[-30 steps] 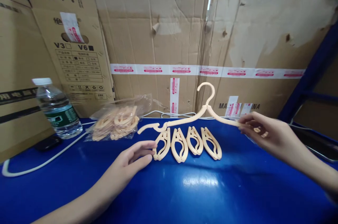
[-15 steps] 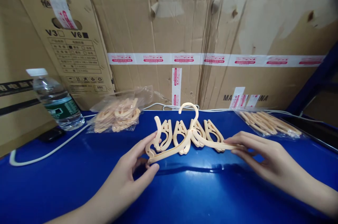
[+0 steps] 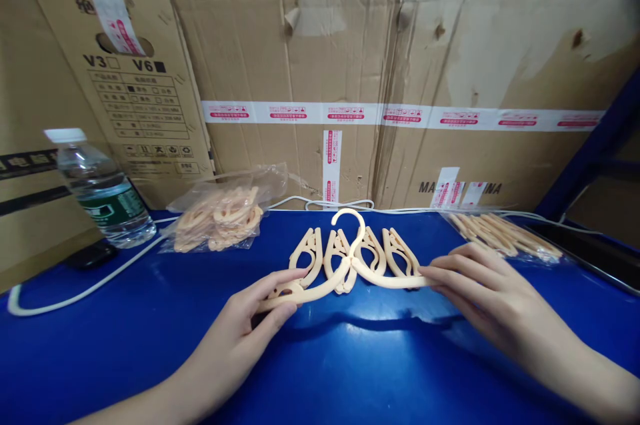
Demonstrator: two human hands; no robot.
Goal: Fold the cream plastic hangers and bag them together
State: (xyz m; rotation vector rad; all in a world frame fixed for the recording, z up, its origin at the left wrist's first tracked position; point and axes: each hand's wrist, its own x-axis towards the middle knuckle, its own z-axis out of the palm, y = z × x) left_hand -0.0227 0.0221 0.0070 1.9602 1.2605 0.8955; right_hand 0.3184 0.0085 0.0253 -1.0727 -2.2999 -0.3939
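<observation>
A cream-coloured plastic folding hanger (image 3: 325, 286) is spread between my two hands, its hook pointing up. My left hand (image 3: 250, 325) pinches the left arm's end, thumb below and fingers above. My right hand (image 3: 490, 298) grips the tip of the right arm, which its fingers partly hide. Behind the hanger, several folded hangers (image 3: 399, 255) of the same colour lie in a row on the blue table (image 3: 350, 371). Parts of that row are hidden by the hanger I hold.
A clear bag of cream pieces (image 3: 220, 218) lies back left, beside a water bottle (image 3: 107, 191) and a dark object (image 3: 91, 255). Another bag of hangers (image 3: 505, 235) lies back right. A white cable (image 3: 115, 269) runs along the table; cardboard boxes (image 3: 300, 65) stand behind.
The raised piece at the hanger's left end has folded down under my left hand. The hanger has dropped slightly, and my left fingers have closed over that end.
</observation>
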